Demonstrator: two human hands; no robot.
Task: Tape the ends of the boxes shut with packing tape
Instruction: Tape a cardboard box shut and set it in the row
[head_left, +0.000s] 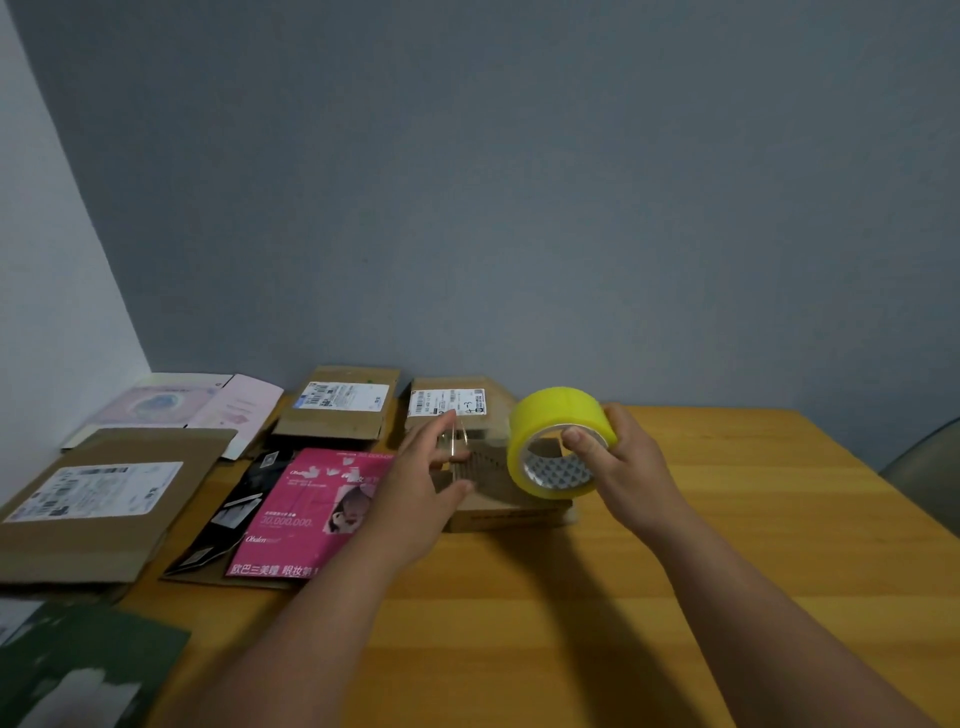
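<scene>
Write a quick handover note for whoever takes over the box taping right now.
Right hand: grips the yellow tape roll, thumb through its core, held over the small brown box at the middle of the wooden table.
Left hand: fingers spread, holding the pulled-out clear tape strip; the exact grip is blurred.
Done: a strip is drawn off the roll; I cannot tell whether it is stuck down yet.
Left: press the strip over the box end, cut it, then do the other boxes lying on the left.
</scene>
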